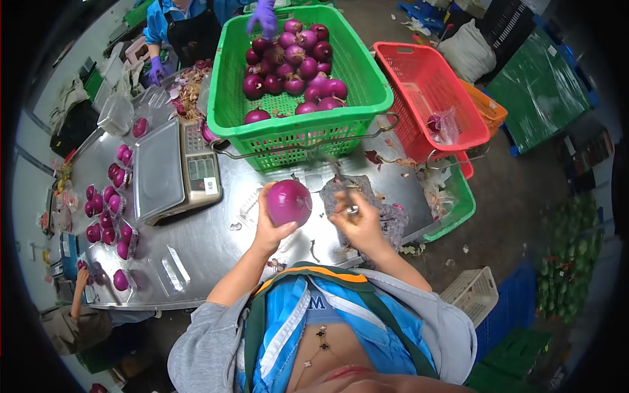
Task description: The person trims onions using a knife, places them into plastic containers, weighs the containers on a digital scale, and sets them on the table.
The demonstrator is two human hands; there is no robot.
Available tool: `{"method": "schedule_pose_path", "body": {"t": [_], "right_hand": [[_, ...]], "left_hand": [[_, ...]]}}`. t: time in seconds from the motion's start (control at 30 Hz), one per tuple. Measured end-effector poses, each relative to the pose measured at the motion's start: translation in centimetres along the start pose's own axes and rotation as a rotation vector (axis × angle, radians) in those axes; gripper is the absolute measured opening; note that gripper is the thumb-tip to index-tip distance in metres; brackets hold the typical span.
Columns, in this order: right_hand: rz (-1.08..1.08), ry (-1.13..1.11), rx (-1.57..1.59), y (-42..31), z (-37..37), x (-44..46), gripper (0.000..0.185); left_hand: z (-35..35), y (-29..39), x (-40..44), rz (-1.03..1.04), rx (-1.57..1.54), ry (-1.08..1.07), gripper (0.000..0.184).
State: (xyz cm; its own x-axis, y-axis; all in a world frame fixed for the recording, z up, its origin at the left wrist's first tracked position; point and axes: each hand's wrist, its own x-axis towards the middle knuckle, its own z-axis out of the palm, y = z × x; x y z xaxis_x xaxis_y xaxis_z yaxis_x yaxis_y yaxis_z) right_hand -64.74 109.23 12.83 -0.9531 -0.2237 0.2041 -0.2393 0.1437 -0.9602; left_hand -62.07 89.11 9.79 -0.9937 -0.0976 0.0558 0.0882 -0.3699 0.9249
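A large, smooth purple onion [289,202] rests in my left hand [270,226], with the fingers curled round its left side and the thumb below it. To the right, my right hand [358,223] is closed round a small metal tool [352,209], its blade blurred. Beneath and behind that hand lies a crumpled grey cloth [393,223]. Beyond both hands stands a green basket [298,134] holding several purple onions [295,56]. Onion skin scraps [373,157] lie on the metal table [216,255].
A scale [160,171] stands left of the basket, with packed onions [108,203] farther left. A red basket [419,85] and green bin [458,203] stand at right. Across the table is a co-worker with purple gloves [263,18]; another person's arm [80,285] is lower left.
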Motion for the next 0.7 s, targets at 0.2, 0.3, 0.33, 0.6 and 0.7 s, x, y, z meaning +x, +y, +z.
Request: {"method": "schedule_pose_path", "body": {"t": [0.2, 0.3, 0.33, 0.6, 0.7], "right_hand": [[-0.099, -0.061, -0.14, -1.3, 1.5, 0.3, 0.019], [-0.085, -0.142, -0.11, -0.4, 1.9, -0.2, 0.016], [-0.093, -0.19, -0.017, -0.2, 2.0, -0.3, 0.016], [-0.27, -0.056, -0.049, -1.5, 1.6, 0.7, 0.023], [-0.472, 0.001, -0.084, 0.0, 1.9, 1.0, 0.02]], "left_hand": [[1.0, 0.2, -0.4, 0.198, 0.226, -0.138, 0.093], [0.7, 0.1, -0.4, 0.158, 0.236, -0.121, 0.093], [0.5, 0.0, -0.3, 0.159, 0.234, -0.119, 0.093], [0.7, 0.3, -0.5, 0.043, 0.101, -0.082, 0.093], [0.7, 0.2, -0.8, 0.031, 0.083, -0.143, 0.094]]}}
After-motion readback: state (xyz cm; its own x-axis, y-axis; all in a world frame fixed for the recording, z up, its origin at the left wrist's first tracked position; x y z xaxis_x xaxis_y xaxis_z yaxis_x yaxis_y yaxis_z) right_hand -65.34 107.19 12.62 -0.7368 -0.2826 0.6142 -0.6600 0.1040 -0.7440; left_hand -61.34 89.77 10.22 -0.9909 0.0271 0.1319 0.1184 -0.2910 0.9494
